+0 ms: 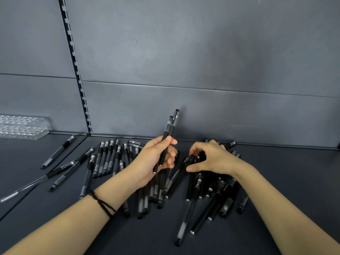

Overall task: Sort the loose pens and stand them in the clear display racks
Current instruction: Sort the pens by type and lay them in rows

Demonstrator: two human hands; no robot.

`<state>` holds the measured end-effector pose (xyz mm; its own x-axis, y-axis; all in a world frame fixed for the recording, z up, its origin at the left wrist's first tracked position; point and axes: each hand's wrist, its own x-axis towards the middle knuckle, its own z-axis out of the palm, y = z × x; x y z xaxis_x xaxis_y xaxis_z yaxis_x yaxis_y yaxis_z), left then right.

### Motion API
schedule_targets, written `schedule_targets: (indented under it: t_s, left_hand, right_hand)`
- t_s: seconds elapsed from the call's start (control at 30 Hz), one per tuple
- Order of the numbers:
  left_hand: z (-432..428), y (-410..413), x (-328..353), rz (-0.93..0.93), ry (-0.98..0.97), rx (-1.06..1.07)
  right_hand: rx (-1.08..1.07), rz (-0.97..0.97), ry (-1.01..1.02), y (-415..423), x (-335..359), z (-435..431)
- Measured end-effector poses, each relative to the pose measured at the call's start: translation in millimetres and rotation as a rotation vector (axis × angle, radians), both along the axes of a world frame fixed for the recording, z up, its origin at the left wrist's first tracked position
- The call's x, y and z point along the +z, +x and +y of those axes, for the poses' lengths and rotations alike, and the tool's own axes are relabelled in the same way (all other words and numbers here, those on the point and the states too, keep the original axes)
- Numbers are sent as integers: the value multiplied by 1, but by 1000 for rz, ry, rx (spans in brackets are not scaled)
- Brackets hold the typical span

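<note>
Two hands working through loose black pens on a dark shelf (287,159).

The left hand (158,159) grips two pens (170,132), tilted with caps up and away. The right hand (211,157) curls its fingers round the far ends of the heaped pens (197,184) at near right. A neater row of pens (107,159) lies to the left, and the clear display racks (24,126) sit far left against the back panel — well apart from both hands.
</note>
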<state>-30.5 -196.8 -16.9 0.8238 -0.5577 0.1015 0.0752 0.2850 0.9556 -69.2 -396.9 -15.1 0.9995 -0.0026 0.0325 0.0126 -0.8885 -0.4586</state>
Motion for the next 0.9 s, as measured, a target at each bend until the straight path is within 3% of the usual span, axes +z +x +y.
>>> schedule_targets:
  t_s: [0.27,0.43,0.57,0.7,0.8,0.9]
  left_hand:
    - [-7,4,-8,-90,155,95]
    - [-13,-1,-16,-296,304,88]
    - [-11,-2,-21,-438,399,90]
    - [-12,-2,-25,-523,421,89]
    - [-14,-4,-25,-579,450,48]
    - [-16,-2,-21,-553,362,-8]
  right_hand:
    - [-4,-42,169,3,-1,-8]
    - [-31,-180,308,8,-2,-13]
    - [-15,-298,310,4,4,-6]
    - [61,-386,279,0,8,1]
    - [99,-401,356,1,7,2]
    - [98,-429,449,1,10,6]
